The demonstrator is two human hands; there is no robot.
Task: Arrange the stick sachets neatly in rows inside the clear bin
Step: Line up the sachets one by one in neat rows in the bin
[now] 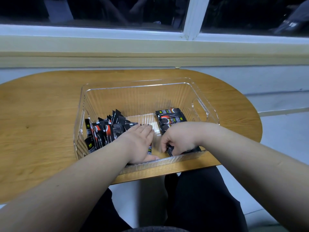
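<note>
I'm looking down on a wooden table with rounded ends, pushed up to a pale window sill under a dark window.

The left fingers lie straight and close together, palm down, their tips touching the near edge of the loose pile of sachets. The left hand rests flat on the floor of the clear bin, thumb along the near wall. A single sachet pokes out from under its right edge.

The right fingers are curled downward and grip a dark sachet at the near right corner of the bin. This part of my feed is blurred, so I cannot tell whether they hold one sachet or several. The right hand arches over that corner with its knuckles up.

Beyond the right hand, a tidy row of sachets lies flat and side by side along the right of the bin. The loose pile is heaped against the left wall, many sachets standing on end or leaning. A bare strip of bin floor separates the two groups.

The bin sits at the table's near edge. Both bare forearms reach in over its near wall, and dark trousers show below the table.
</note>
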